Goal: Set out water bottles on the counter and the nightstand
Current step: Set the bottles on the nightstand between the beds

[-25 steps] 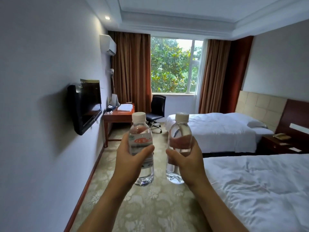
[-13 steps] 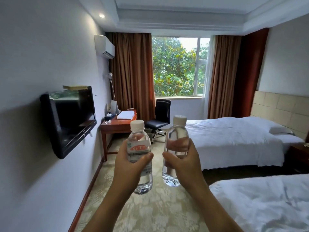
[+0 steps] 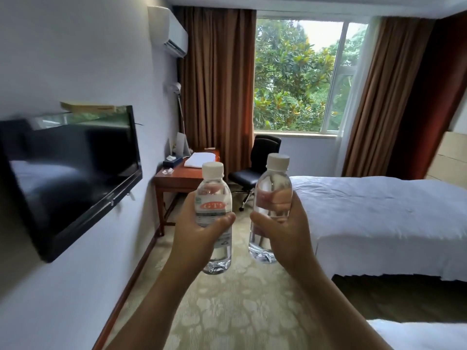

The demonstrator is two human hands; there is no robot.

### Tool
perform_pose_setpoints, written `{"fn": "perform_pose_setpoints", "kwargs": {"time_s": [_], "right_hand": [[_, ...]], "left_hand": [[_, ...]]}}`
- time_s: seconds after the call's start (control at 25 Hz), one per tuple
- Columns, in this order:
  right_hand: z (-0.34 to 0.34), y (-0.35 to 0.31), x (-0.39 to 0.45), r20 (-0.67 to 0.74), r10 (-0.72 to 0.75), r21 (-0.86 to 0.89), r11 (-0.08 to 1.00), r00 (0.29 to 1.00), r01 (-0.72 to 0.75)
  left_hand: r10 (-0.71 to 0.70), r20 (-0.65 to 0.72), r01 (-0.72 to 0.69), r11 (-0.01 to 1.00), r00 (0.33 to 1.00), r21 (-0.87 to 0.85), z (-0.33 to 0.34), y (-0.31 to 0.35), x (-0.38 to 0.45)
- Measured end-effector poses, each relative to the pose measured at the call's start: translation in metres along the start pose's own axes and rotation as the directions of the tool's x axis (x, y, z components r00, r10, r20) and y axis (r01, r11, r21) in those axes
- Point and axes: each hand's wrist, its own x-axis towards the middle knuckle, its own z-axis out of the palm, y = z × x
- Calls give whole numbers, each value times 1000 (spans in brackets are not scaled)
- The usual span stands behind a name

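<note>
Two clear water bottles with white caps are held upright in front of me over the carpet. My left hand (image 3: 195, 233) grips the left bottle (image 3: 214, 198), whose label carries a red logo. My right hand (image 3: 283, 231) grips the right bottle (image 3: 273, 188), which leans slightly to the right. A wooden desk (image 3: 177, 176) stands ahead against the left wall, beyond the bottles. No nightstand is in view.
A wall-mounted TV (image 3: 68, 170) juts from the left wall. On the desk lie a folded white towel (image 3: 199, 160) and a tissue box (image 3: 172, 161). A black office chair (image 3: 255, 168) stands beside it. White beds (image 3: 379, 218) fill the right side; patterned carpet runs between.
I have moved forward along the aisle: the TV, desk and window have come closer and the near bed has slid out to the lower right. Both hands still hold their bottles.
</note>
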Motion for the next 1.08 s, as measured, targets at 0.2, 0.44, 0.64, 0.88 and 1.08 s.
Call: {"fn": "perform_pose_setpoints", "kwargs": {"time_s": [0.2, 0.44, 0.64, 0.88, 1.08], "right_hand": [[31, 75, 131, 6, -36, -45, 998, 999, 36], [16, 132, 282, -134, -30, -59, 998, 991, 22], [-17, 205, 389, -212, -29, -110, 994, 977, 6], [-61, 287, 519, -230, -56, -187, 982, 972, 12], [-117, 322, 610, -310, -86, -256, 967, 947, 4]], "left_hand": [[-23, 71, 27, 999, 997, -42, 28, -95, 143], [-16, 113, 28, 995, 993, -100, 88, -162, 304], [7, 183, 11, 995, 983, -98, 150, -229, 402], [58, 228, -38, 995, 972, -92, 240, -295, 518], [56, 270, -10, 986, 961, -168, 325, -329, 602]]}}
